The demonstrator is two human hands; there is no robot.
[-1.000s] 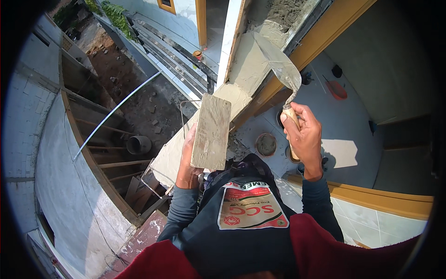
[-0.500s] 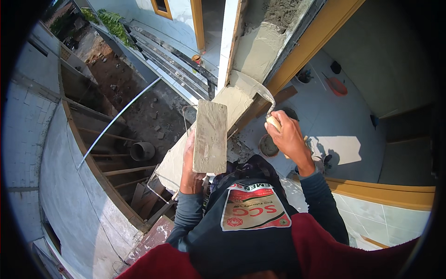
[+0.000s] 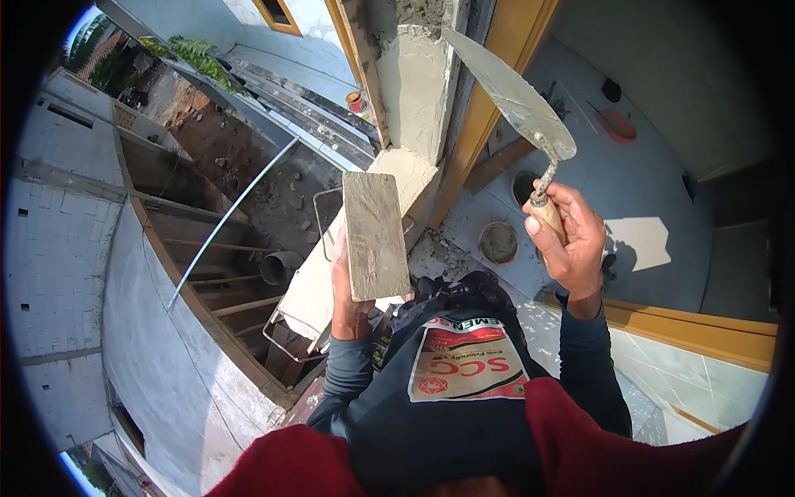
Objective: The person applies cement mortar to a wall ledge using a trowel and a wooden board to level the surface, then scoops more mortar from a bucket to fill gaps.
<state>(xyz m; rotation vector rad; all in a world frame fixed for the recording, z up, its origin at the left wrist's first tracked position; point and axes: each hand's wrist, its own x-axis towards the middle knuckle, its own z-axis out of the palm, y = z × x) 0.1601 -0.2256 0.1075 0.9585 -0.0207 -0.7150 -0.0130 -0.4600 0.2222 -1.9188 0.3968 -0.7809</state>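
Observation:
My right hand (image 3: 571, 240) is closed around the wooden handle of a trowel (image 3: 517, 91). Its pointed metal blade is raised, tip toward the upper left, clear of the plaster in front of it. In my left hand (image 3: 346, 286) is a rectangular mortar-smeared board (image 3: 375, 240), held from its left side and underneath; most of those fingers are hidden below it. Beneath the board runs a pale plastered ledge (image 3: 310, 290), with bent metal rods gripping its sides. The ledge meets an upright strip of smoothed plaster (image 3: 414, 99), whose upper end is rougher and darker.
A yellow door frame (image 3: 489, 99) stands right of the plaster strip. On the tiled floor inside are a round bucket of mortar (image 3: 498, 243) and an orange basin (image 3: 616, 126). Left of the ledge, a drop with wooden battens and a grey pipe (image 3: 280, 267) lies below.
My right hand has lifted the trowel off the corner of ledge and plaster strip, rightward, turning its blade upward. The left hand keeps the board over the ledge. The view has shifted slightly.

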